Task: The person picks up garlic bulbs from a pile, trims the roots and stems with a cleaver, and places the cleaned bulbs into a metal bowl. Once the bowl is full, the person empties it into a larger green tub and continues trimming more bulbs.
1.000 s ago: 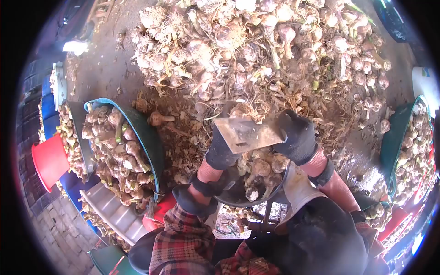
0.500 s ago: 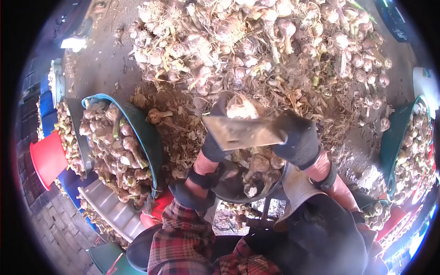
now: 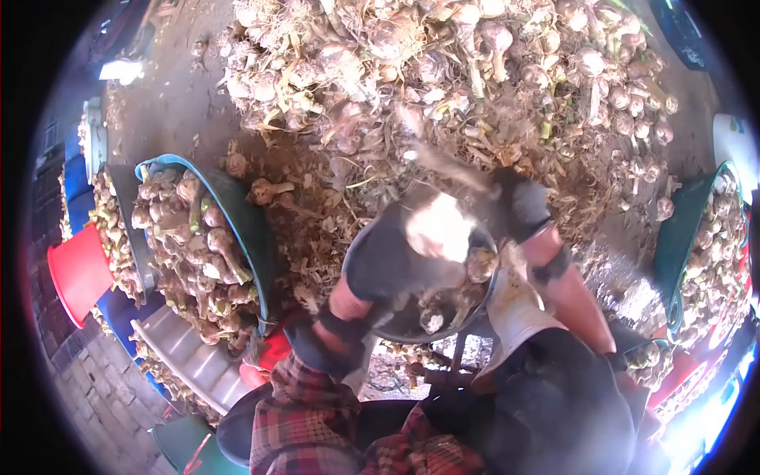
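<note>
My left hand (image 3: pixel 392 249), in a dark glove, is closed round a pale garlic bulb (image 3: pixel 440 227), brightly lit and blurred. It is above a dark bucket (image 3: pixel 396 331) with several garlic bulbs (image 3: pixel 451 305) in it. My right hand (image 3: pixel 520 204), also gloved, is closed on a broad-bladed knife (image 3: pixel 451 166). Motion smears the blade, which slants up and left from that hand, beyond the bulb and apart from it. Part of the bucket is hidden under my left hand.
A large heap of garlic (image 3: pixel 380 55) with stalks and roots covers the far side, and dry trimmings (image 3: pixel 305 237) lie before it. Green tubs of garlic stand left (image 3: pixel 265 237) and right (image 3: pixel 673 245). A red bucket (image 3: pixel 79 273) and white crate (image 3: pixel 194 360) are further left.
The knife, earlier broadside across the front of the bulb, has swung up and away. My left hand has come nearer with the bulb, over the bucket; my right hand has risen slightly.
</note>
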{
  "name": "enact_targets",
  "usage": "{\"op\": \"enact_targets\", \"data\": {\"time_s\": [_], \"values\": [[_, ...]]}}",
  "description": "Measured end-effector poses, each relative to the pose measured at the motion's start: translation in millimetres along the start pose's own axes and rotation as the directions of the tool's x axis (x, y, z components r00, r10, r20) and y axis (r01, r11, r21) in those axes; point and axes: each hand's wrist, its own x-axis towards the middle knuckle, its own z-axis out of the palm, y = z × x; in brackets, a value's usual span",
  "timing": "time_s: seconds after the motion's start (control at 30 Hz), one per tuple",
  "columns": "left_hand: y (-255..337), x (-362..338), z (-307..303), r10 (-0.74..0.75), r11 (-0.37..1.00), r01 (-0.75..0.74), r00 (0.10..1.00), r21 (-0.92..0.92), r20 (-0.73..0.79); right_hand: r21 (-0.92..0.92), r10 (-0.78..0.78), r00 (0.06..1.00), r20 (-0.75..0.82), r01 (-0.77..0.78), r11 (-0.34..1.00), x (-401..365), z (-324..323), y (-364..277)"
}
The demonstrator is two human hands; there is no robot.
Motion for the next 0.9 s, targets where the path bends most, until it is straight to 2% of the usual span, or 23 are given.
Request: {"op": "enact_targets", "data": {"time_s": [0.03, 0.07, 0.1, 0.17, 0.2, 0.23, 0.27, 0.3, 0.33, 0.37, 0.43, 0.47, 0.5, 0.57, 0.6, 0.63, 0.67, 0.7, 0.73, 0.77, 0.83, 0.87, 0.9], "values": [[12, -4, 4, 0.21, 0.935, -0.217, 0.976, 0.282, 0.056, -0.079, -0.273, 0.901, -0.337, 0.262, 0.962, -9, -2, 8], [7, -3, 3, -0.056, 0.998, 0.055, 0.998, -0.022, -0.028, -0.085, -0.223, 0.905, -0.363, 0.206, 0.975, -11, -1, 11], [-15, 4, -5, 0.043, 0.995, -0.043, 0.999, -0.091, -0.006, -0.081, -0.146, 0.905, -0.4, 0.124, 0.989, -19, -11, -1], [-3, 16, -13, 0.06, 0.996, -0.07, 0.982, -0.046, -0.179, -0.068, -0.235, 0.866, -0.442, 0.229, 0.971, -24, -22, -22], [11, 20, -12, 0.034, 0.991, 0.006, 0.953, 0.132, -0.302, -0.013, -0.247, 0.845, -0.474, 0.273, 0.962, -27, -23, -33], [-12, 27, -25, 0.181, 0.941, -0.038, 0.897, 0.336, -0.404, 0.042, -0.253, 0.825, -0.506, 0.316, 0.948, -30, -22, -42], [-34, 28, -34, 0.071, 0.968, -0.181, 0.861, -0.173, -0.504, 0.128, -0.209, 0.841, -0.499, 0.31, 0.942, -33, -19, -51], [-28, 31, -34, -0.073, 0.717, -0.328, 0.842, -0.615, -0.534, 0.212, -0.168, 0.855, -0.49, 0.304, 0.929, -36, -15, -58], [-23, 26, -24, 0.094, 0.934, -0.287, 0.774, -0.214, -0.626, 0.237, -0.182, 0.834, -0.521, 0.346, 0.908, -35, -7, -63], [-21, 26, -16, 0.096, 0.934, -0.287, 0.775, -0.213, -0.624, 0.272, -0.205, 0.872, -0.445, 0.349, 0.897, -40, -7, -66], [-17, 29, 1, -0.035, 0.768, -0.365, 0.797, -0.527, -0.603, 0.199, -0.335, 0.818, -0.469, 0.467, 0.862, -36, -4, -65], [-12, 28, 13, -0.107, 0.686, -0.377, 0.794, -0.622, -0.599, 0.196, -0.332, 0.819, -0.468, 0.463, 0.864, -35, -2, -67], [-10, 28, 25, -0.084, 0.648, -0.425, 0.785, -0.632, -0.613, 0.247, -0.239, 0.826, -0.51, 0.407, 0.879, -34, 0, -69], [-8, 20, 35, -0.184, 0.535, -0.351, 0.839, -0.768, -0.512, 0.298, -0.15, 0.826, -0.543, 0.356, 0.886, -32, 3, -67], [-8, 14, 41, -0.366, 0.479, -0.304, 0.784, -0.824, -0.502, 0.127, -0.255, 0.817, -0.517, 0.368, 0.921, -31, 4, -61], [-34, 7, 35, -0.257, 0.478, -0.295, 0.854, -0.828, -0.453, -0.041, -0.358, 0.807, -0.47, 0.385, 0.922, -30, 9, -52], [-33, -3, 37, -0.252, 0.491, -0.311, 0.843, -0.814, -0.474, -0.03, -0.496, 0.743, -0.45, 0.542, 0.84, -22, 23, -23], [-30, -18, 40, -0.058, 0.835, -0.193, 0.9, -0.515, -0.431, 0.553, -0.142, 0.97, -0.2, 0.231, 0.801, -20, 53, 2], [-29, -30, 39, 0.072, 0.992, -0.101, 0.947, -0.08, -0.314, 0.569, -0.185, 0.967, -0.174, 0.252, 0.783, -19, 54, -1], [-50, -35, 23, -0.247, 0.847, 0.221, 0.969, -0.484, 0.011, 0.439, -0.283, 0.945, -0.161, 0.326, 0.837, -22, 47, -9], [-4, -54, -21, 0.057, 0.741, 0.102, 0.975, -0.664, 0.213, 0.145, -0.436, 0.888, -0.146, 0.455, 0.879, -29, 29, -25], [-14, -54, -53, 0.003, 0.849, 0.227, 0.9, -0.477, 0.435, 0.085, -0.476, 0.869, -0.137, 0.489, 0.868, -31, 26, -30], [0, -60, -81, -0.141, 0.954, 0.214, 0.938, -0.208, 0.318, 0.089, -0.479, 0.868, -0.132, 0.492, 0.866, -32, 30, -30]]}}
